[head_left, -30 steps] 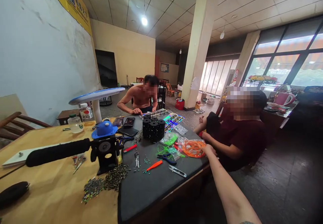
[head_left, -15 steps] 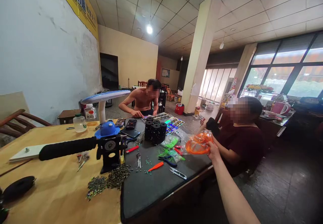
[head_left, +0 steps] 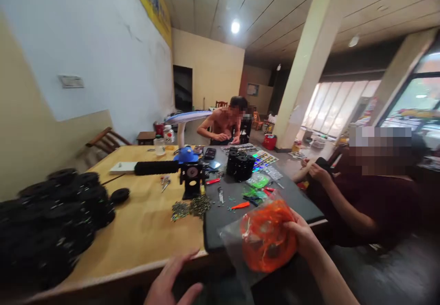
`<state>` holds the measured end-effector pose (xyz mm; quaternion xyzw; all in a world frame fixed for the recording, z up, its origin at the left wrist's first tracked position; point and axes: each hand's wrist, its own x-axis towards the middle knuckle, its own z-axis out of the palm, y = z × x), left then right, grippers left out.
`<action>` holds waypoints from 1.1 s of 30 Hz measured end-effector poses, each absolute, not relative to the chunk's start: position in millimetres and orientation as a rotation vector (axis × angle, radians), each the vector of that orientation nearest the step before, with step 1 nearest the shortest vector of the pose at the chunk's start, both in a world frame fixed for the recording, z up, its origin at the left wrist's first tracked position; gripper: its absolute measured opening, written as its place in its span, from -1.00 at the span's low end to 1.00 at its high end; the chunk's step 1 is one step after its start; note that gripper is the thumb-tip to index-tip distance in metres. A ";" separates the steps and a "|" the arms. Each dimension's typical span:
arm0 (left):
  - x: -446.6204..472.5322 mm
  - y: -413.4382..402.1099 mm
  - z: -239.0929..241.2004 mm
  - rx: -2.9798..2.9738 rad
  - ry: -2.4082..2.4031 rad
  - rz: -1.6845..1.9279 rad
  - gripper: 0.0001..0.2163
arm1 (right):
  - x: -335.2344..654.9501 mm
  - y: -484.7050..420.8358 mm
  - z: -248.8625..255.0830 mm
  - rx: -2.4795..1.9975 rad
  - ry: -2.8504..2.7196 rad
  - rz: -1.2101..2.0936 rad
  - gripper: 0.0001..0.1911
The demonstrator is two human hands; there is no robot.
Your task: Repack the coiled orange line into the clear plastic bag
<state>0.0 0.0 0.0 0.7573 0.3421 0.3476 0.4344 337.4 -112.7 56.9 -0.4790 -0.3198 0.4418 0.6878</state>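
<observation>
My right hand (head_left: 302,234) pinches the right side of a clear plastic bag (head_left: 233,238) with coiled orange cord (head_left: 266,241) inside. The bag hangs in front of the dark mat's near edge. Low in the view, my left hand (head_left: 173,280) is open, thumb and fingers apart, with nothing in it. It is to the left of the bag, just before the table's front edge. An orange-handled tool (head_left: 239,205) and small silver snips (head_left: 220,195) lie on the mat beyond the bag.
Stacked black spools (head_left: 51,222) fill the table's left side. A winding device (head_left: 190,181) stands mid-table beside small metal parts (head_left: 200,205). More black spools (head_left: 240,165) stand on the mat (head_left: 220,227). One person (head_left: 223,124) sits across the table, another (head_left: 371,195) at the right.
My right hand has brought the bag of orange cord nearer and lower. My left hand has come into view. The camera has turned left, showing the stacked spools.
</observation>
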 end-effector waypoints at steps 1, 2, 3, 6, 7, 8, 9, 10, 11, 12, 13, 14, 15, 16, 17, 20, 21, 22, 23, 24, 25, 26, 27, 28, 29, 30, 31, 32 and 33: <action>2.4 -0.8 5.2 1.919 0.792 0.881 -0.44 | 321.0 -104.5 50.9 -1.068 -0.767 1.064 -0.51; 7.1 -0.5 10.3 1.931 0.752 0.887 -0.33 | 306.2 -96.1 45.0 -1.068 -0.821 1.126 -0.50; 13.4 0.6 14.6 1.920 0.726 0.845 -0.22 | 293.2 -88.0 39.6 -1.074 -0.879 1.174 -0.52; 33.8 6.4 14.3 1.706 0.637 0.647 -0.20 | 265.5 -68.3 29.4 -1.092 -1.061 1.222 -0.67; 38.6 7.7 8.9 1.593 0.598 0.608 -0.34 | 259.8 -64.1 28.7 -1.103 -1.124 1.219 -0.71; 41.7 8.3 1.5 1.487 0.569 0.595 -0.45 | 255.7 -61.3 29.2 -1.120 -1.190 1.209 -0.73; 43.0 8.1 -7.1 1.403 0.557 0.602 -0.51 | 253.0 -59.7 30.8 -1.149 -1.260 1.181 -0.75; 42.8 7.2 -16.1 1.346 0.562 0.621 -0.55 | 251.4 -59.3 33.0 -1.190 -1.337 1.131 -0.77; 41.3 5.8 -24.6 1.313 0.575 0.642 -0.57 | 250.6 -59.9 35.6 -1.240 -1.417 1.057 -0.75; 39.2 4.0 -32.0 1.298 0.590 0.661 -0.57 | 250.3 -61.2 38.3 -1.290 -1.497 0.967 -0.69; 36.7 1.9 -37.9 1.291 0.601 0.674 -0.57 | 250.3 -62.9 40.7 -1.336 -1.571 0.868 -0.60; 34.4 -0.2 -42.4 1.288 0.605 0.684 -0.56 | 250.3 -64.7 42.7 -1.378 -1.635 0.777 -0.52; 32.3 -2.3 -45.4 1.282 0.607 0.691 -0.56 | 250.2 -66.4 44.4 -1.413 -1.686 0.704 -0.46; 30.6 -4.1 -47.3 1.274 0.608 0.698 -0.55 | 249.8 -67.8 45.8 -1.441 -1.729 0.653 -0.43; 29.2 -5.5 -48.3 1.267 0.608 0.701 -0.56 | 249.3 -68.8 47.0 -1.459 -1.769 0.615 -0.42; 25.9 -7.7 -48.1 1.263 0.601 0.695 -0.60 | 247.6 -69.5 50.3 -1.422 -1.882 0.558 -0.51; 24.7 -7.6 -47.1 1.266 0.595 0.683 -0.61 | 247.3 -69.4 51.5 -1.380 -1.907 0.567 -0.58; 23.4 -7.2 -45.5 1.271 0.589 0.669 -0.62 | 247.3 -69.3 52.8 -1.333 -1.921 0.592 -0.65; 22.0 -6.6 -43.3 1.277 0.583 0.655 -0.62 | 247.6 -69.3 54.2 -1.289 -1.923 0.623 -0.69; 20.6 -5.7 -40.6 1.282 0.576 0.639 -0.63 | 248.1 -69.5 55.6 -1.254 -1.913 0.657 -0.70; 19.2 -4.6 -37.4 1.283 0.567 0.623 -0.64 | 248.8 -70.0 56.8 -1.227 -1.896 0.689 -0.69; 18.0 -3.4 -34.1 1.278 0.555 0.608 -0.63 | 249.5 -70.6 57.9 -1.209 -1.872 0.720 -0.69; 16.9 -2.1 -30.9 1.266 0.539 0.594 -0.62 | 250.2 -71.5 58.8 -1.196 -1.841 0.750 -0.70; 15.9 -0.8 -28.1 1.249 0.523 0.579 -0.61 | 250.8 -72.4 59.6 -1.190 -1.804 0.781 -0.71; 14.9 0.4 -25.9 1.231 0.504 0.563 -0.59 | 251.2 -73.2 60.3 -1.188 -1.774 0.814 -0.72; 14.1 1.6 -24.4 1.218 0.486 0.549 -0.58 | 251.5 -74.0 60.9 -1.185 -1.754 0.845 -0.73; 13.2 2.7 -23.5 1.212 0.468 0.535 -0.58 | 251.7 -74.5 61.7 -1.180 -1.745 0.868 -0.72; 12.2 3.6 -23.0 1.216 0.453 0.522 -0.58 | 251.8 -74.7 62.7 -1.170 -1.746 0.880 -0.71; 11.2 4.4 -22.8 1.228 0.443 0.508 -0.60 | 251.7 -74.6 64.1 -1.157 -1.753 0.886 -0.69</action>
